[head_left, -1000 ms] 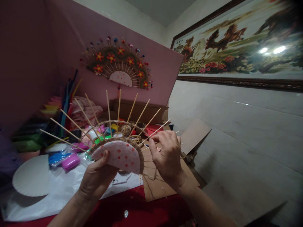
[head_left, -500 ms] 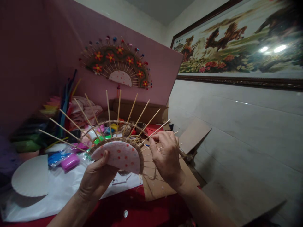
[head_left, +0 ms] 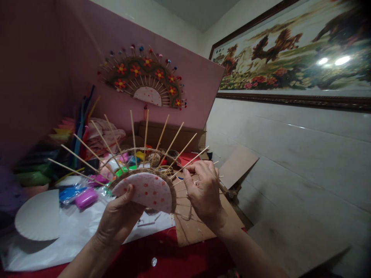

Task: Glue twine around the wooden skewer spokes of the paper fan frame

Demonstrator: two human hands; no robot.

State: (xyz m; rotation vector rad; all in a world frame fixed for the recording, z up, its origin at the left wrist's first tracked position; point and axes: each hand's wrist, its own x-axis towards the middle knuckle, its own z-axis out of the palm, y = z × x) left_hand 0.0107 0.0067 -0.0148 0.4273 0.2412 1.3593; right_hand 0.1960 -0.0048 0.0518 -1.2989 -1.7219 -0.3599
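Note:
My left hand [head_left: 117,216] grips the lower left edge of a half-round paper fan piece [head_left: 147,189], white with red dots, thumb pressed on its face. Several thin wooden skewers [head_left: 145,135] fan out from its curved rim, and brown twine [head_left: 139,151] is woven among them. My right hand [head_left: 203,189] is closed at the fan's right side, fingers pinched around the twine by the rightmost skewers. Loose twine [head_left: 185,214] hangs below the fan.
A finished decorated fan [head_left: 145,79] hangs on the pink board behind. A white paper plate [head_left: 37,216], coloured clay packets [head_left: 84,197], pipe cleaners [head_left: 82,116], a twine ball [head_left: 154,158] and cardboard pieces [head_left: 197,224] lie on the red table. A framed picture [head_left: 290,54] hangs at right.
My right hand's fingers have shifted slightly at the rightmost skewers. The fan and my left hand stay put.

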